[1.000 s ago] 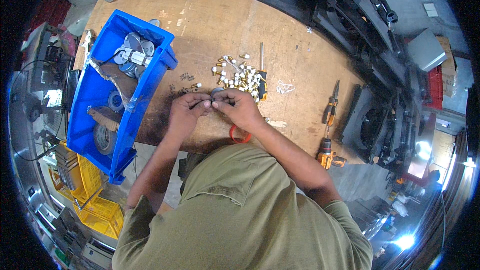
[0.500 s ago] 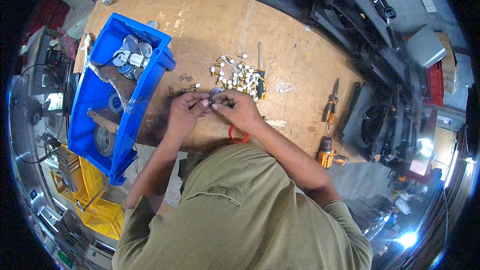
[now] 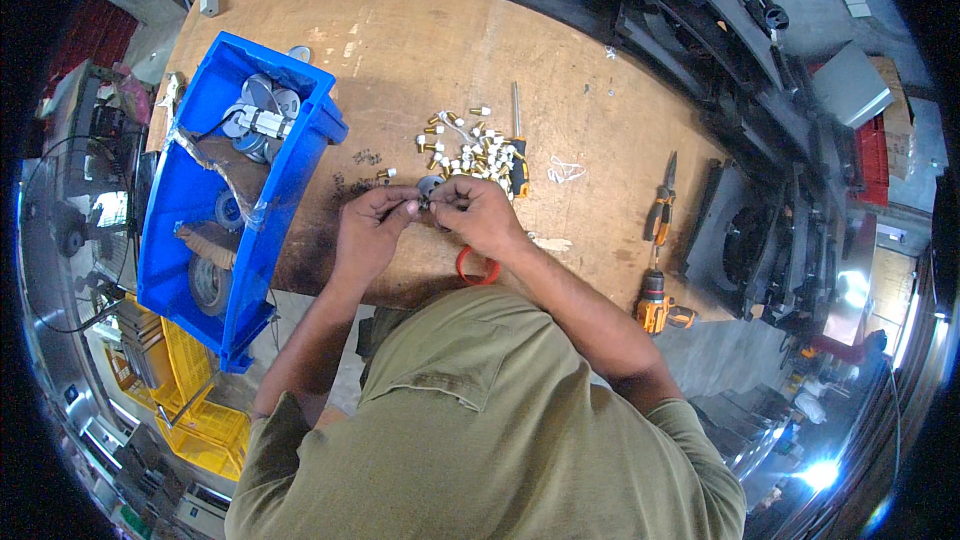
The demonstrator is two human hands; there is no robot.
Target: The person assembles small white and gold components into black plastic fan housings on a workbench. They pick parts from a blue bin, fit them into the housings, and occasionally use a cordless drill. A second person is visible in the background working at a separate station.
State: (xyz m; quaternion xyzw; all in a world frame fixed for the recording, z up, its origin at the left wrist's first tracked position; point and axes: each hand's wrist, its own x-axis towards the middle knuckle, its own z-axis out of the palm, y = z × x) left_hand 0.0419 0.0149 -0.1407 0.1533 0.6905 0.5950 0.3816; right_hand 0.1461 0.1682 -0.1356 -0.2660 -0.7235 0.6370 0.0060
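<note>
Your wooden table [image 3: 420,30] carries a blue bin [image 3: 190,190] at its left edge. Near its front edge, your left hand [image 3: 365,230] and right hand [image 3: 485,220] meet, fingers clamped together on a small grey part [image 3: 430,190].

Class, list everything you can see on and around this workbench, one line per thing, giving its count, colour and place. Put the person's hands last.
workbench: one, brown wood, centre
blue bin: one, blue, left edge of bench, holding grey discs and wheels
small fittings: a pile, too many to count, brass and white, beyond the hands
screwdriver: one, black and yellow handle, right of the pile
red ring: one, red, near bench edge under the right wrist
pliers: one, orange handles, right side
cordless drill: one, orange and black, right corner
yellow crates: yellow, floor lower left
left hand: pinching a small part
right hand: pinching the same part
small part: one, grey, between both hands
</note>
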